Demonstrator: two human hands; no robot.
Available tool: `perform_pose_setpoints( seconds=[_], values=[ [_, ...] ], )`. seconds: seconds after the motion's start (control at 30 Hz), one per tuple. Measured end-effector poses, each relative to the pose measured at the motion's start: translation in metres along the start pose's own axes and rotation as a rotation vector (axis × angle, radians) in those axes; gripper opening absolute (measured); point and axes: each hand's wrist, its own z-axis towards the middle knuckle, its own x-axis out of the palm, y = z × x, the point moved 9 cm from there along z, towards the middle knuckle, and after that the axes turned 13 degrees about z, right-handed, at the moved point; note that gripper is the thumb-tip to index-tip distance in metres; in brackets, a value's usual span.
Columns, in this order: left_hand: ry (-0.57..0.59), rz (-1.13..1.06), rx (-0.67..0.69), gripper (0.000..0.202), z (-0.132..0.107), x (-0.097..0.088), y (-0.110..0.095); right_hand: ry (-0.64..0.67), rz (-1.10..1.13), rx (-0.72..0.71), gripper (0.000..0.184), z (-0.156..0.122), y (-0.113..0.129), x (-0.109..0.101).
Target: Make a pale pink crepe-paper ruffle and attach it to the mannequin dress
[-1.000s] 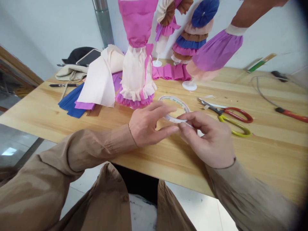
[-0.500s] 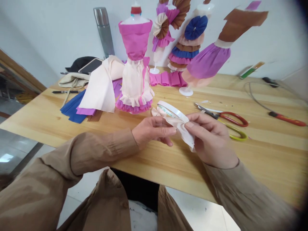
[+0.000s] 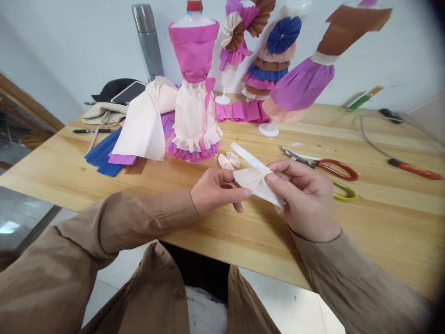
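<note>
My right hand (image 3: 301, 197) pinches a piece of cream crepe paper (image 3: 255, 181) at its gathered middle, thumb on top. A narrow white strip (image 3: 243, 153), which looks like tape, sticks out from that pinch to the upper left. At the paper's left end, the thumb and fingers of my left hand (image 3: 222, 190) close on its edge. Just beyond my left fingers, a small pleated cream paper bow (image 3: 228, 160) lies on the table. Behind it stands a bottle-like form dressed in a pink top and cream ruffled skirt (image 3: 193, 111).
Red-handled scissors (image 3: 337, 169) and a yellow-handled pair (image 3: 345, 190) lie right of my right hand. Crepe sheets (image 3: 142, 127) are piled at left near a grey flask (image 3: 149, 44). More dressed forms (image 3: 302, 86) stand along the wall. A red-handled tool (image 3: 413, 169) lies far right.
The crepe paper has turned to show its gathered face more fully. The white strip, curved with printing showing before, now looks straight and plain. The small bow has come into fuller view.
</note>
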Motion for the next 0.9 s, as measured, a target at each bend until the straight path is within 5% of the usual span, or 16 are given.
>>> perform_pose_setpoints(
  seconds=[0.13,0.27,0.37,0.47,0.6,0.9],
  values=[
    [-0.027,0.129,0.048,0.019,-0.001,-0.005,-0.005,0.043,-0.107,-0.068,0.003,-0.001,0.007,0.005],
    [-0.392,0.376,0.277,0.046,-0.015,-0.038,-0.034,0.038,-0.327,-0.187,0.003,-0.003,0.024,0.01],
    [-0.544,0.517,0.499,0.034,-0.029,-0.045,-0.058,0.068,-0.488,-0.286,0.005,-0.008,0.037,0.018],
    [-0.43,0.68,0.631,0.031,-0.028,-0.03,-0.066,0.129,-0.587,-0.361,0.006,-0.013,0.042,0.029],
    [-0.31,0.844,0.626,0.026,-0.02,-0.016,-0.055,0.204,-0.661,-0.475,0.008,-0.019,0.046,0.04],
    [-0.381,0.881,0.579,0.022,-0.019,-0.019,-0.05,0.166,-0.756,-0.554,0.022,-0.024,0.05,0.04]
  ],
)
